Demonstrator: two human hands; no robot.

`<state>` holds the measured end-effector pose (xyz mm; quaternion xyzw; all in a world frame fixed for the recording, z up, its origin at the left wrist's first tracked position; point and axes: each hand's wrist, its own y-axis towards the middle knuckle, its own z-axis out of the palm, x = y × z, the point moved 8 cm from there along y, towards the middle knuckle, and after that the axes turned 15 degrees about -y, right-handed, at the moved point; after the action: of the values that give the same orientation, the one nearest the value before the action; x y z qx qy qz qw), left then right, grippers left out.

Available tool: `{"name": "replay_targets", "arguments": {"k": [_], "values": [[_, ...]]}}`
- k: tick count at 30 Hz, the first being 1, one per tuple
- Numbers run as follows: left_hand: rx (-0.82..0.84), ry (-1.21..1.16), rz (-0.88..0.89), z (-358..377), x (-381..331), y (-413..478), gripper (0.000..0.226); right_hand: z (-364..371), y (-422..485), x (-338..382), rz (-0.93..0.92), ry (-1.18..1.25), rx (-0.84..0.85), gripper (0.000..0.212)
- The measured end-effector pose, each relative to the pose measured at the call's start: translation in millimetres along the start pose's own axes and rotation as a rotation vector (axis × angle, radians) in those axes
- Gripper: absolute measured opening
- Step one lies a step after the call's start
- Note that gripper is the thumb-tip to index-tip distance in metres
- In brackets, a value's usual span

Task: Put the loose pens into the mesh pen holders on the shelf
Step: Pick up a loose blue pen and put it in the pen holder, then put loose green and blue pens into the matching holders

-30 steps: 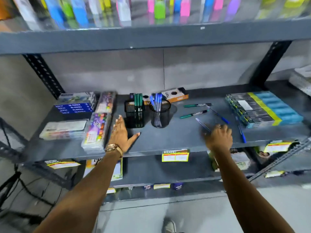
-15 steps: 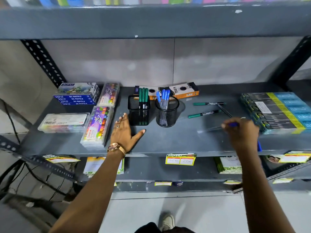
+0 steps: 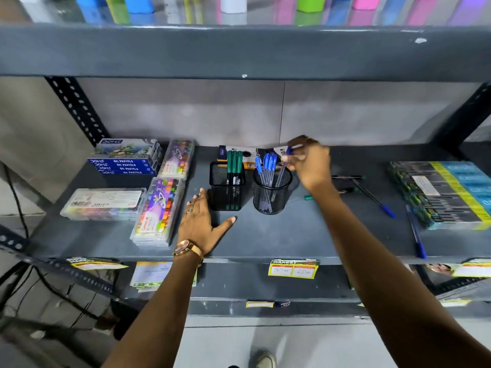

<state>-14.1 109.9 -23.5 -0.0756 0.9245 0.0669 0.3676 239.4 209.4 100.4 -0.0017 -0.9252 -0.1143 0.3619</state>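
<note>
A: Head view, hands?
B: Right hand point(image 3: 309, 166) pinching blue pen point(image 3: 283, 170), lowering into round mesh holder point(image 3: 271, 193). Left hand point(image 3: 200, 224) flat, spread wide on shelf point(image 3: 292, 235).
A: Remaining?
B: Seemingly several loose pens point(image 3: 373, 197) lying right.

A grey metal shelving unit point(image 3: 265, 243) is set against a smooth grey wall point(image 3: 186, 112). Perforated black uprights point(image 3: 77, 107) are seen at both sides, pale floor point(image 3: 292, 341) below.

Grey shelf point(image 3: 292, 235) bears two mesh holders point(image 3: 271, 193), pastel boxes point(image 3: 125, 160), loose pens point(image 3: 415, 232), stacked packs point(image 3: 441, 192)
</note>
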Motion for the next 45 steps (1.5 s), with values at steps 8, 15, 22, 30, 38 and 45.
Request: {"name": "replay_targets", "arguments": {"k": [8,15,22,30,38,45], "values": [[-0.002,0.003,0.014,-0.7,-0.5,1.4,0.113,10.7,-6.9,-16.8,-0.039,-0.322,-0.175,0.035],[-0.007,0.022,0.033,0.2,0.4,2.8,0.113,40.6,-26.9,-102.1,-0.028,-0.683,0.324,0.039],[0.002,0.034,0.031,-0.1,1.5,2.6,0.112,32.3,-61.7,-84.4,-0.237,-0.934,0.340,0.032],[-0.005,0.058,0.037,-0.1,-1.5,1.1,0.110,-86.3,-57.7,42.6,-0.296,-0.195,-0.156,0.022],[-0.025,-0.070,0.000,-8.1,-2.5,-0.9,0.116,-20.9,-33.3,124.4,-0.338,0.322,-0.156,0.021],[-0.030,-0.082,-0.035,-9.7,-2.5,-1.9,0.121,72.1,-19.6,103.9,-0.305,0.002,-0.044,0.020]]}}
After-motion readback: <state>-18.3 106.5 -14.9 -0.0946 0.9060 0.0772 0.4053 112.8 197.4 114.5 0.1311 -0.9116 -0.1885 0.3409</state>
